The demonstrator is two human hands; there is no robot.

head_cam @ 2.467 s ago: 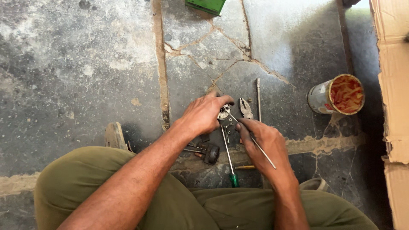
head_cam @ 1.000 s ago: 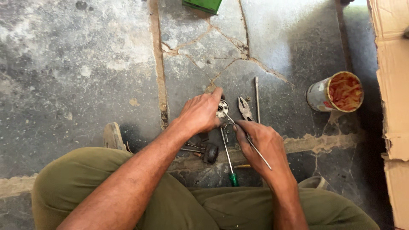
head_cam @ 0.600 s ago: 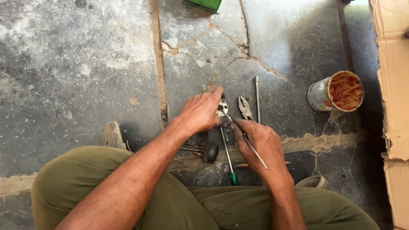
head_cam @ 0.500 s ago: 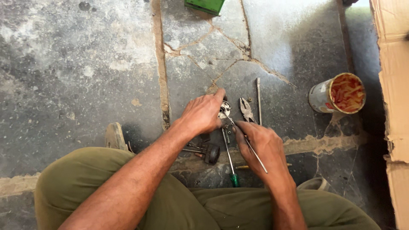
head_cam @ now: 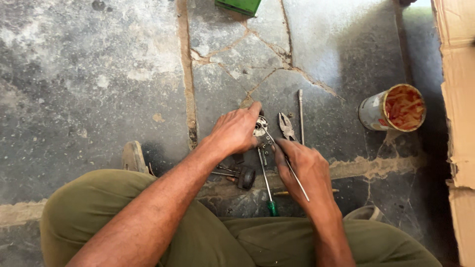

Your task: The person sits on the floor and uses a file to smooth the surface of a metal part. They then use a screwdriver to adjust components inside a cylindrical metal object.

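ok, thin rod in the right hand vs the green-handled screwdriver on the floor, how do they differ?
The rod is held in the right hand, slanting up-left toward the small metal part under the left hand; the screwdriver lies loose on the stone floor, untouched, nearly straight up-down in the frame. The screwdriver has a green handle at the near end; the rod shows bare metal with no handle in view. Both are thin metal shafts.

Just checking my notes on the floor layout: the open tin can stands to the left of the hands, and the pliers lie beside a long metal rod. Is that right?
Not quite. The head view shows the open tin can standing to the right of the hands, not the left, near the cardboard. The rest holds: the pliers lie beside the long metal rod, just beyond the right hand.
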